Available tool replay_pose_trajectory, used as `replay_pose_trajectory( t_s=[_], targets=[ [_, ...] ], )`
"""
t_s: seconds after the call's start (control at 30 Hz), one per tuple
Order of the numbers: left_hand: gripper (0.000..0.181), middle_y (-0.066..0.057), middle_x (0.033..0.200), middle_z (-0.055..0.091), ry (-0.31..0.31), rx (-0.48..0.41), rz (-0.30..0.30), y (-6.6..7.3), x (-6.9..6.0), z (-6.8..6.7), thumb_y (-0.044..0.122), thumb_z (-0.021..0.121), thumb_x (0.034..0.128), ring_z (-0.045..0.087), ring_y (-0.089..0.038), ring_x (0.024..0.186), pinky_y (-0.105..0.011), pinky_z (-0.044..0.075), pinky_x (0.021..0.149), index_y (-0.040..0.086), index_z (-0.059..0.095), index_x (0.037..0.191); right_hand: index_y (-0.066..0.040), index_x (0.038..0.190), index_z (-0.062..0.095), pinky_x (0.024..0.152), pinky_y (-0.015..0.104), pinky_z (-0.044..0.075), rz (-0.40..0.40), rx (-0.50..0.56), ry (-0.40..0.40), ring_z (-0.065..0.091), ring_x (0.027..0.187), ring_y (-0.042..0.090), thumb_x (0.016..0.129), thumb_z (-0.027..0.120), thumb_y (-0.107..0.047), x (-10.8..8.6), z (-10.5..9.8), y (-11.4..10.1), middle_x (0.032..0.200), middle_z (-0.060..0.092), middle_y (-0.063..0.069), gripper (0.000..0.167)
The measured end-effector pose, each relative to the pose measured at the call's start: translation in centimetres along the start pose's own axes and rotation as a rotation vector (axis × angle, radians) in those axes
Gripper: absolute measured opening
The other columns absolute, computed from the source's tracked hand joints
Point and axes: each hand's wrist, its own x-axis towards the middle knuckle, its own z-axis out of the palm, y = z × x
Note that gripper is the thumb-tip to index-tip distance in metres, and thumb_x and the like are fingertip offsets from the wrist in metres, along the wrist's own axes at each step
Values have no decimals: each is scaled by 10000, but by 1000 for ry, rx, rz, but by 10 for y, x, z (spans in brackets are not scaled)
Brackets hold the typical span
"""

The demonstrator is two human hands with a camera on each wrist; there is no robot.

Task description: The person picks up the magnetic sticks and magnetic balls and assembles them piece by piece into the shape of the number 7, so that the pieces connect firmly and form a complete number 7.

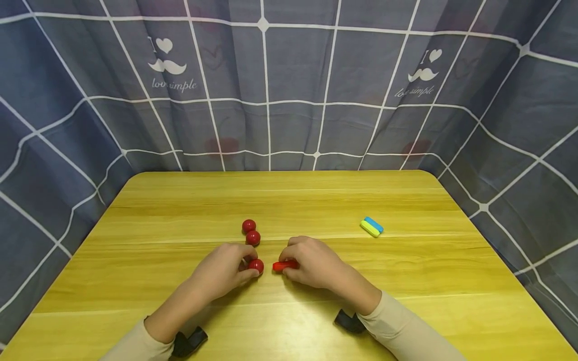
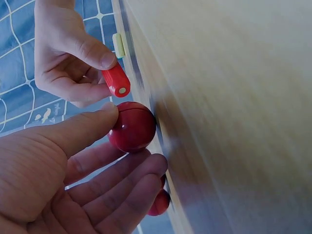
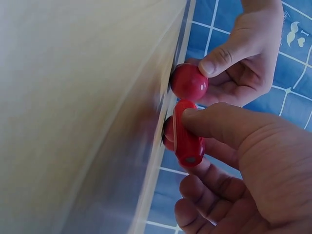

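Near the middle of the wooden table, my left hand (image 1: 223,271) pinches a glossy dark red ball (image 1: 256,266) between thumb and fingers. A short gap to its right, my right hand (image 1: 313,263) grips a bright red rod (image 1: 280,266) by thumb and fingers, one end towards the ball. In the left wrist view, that rod (image 2: 117,80) shows a small pale round inset in its end. The right wrist view shows ribbed sides on the rod (image 3: 189,141). Beyond the left hand sit two more red balls, the farther one (image 1: 249,226) beside the nearer one (image 1: 253,238).
A yellow-green rod (image 1: 370,229) and a blue rod (image 1: 374,224) lie side by side at the right of the table (image 1: 180,200). A grey-blue checked curtain (image 1: 293,75) hangs behind the table and along its sides. Dark straps (image 1: 349,321) are at the wrists.
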Motion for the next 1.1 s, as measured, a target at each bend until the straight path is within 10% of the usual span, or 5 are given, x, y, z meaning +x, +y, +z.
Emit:
replay_pose_trajectory(
  t_s=[1.1],
  targets=[
    [185,140,746,614,3,5,5,1,-2,-1,203,844,770,559,-1,674,-237,468,609,175,682,855,-204,943,710,639,210,424,31,49,-69,497,715,52,834,768,-265,12,10,-5,855,575,-106,138]
  ],
)
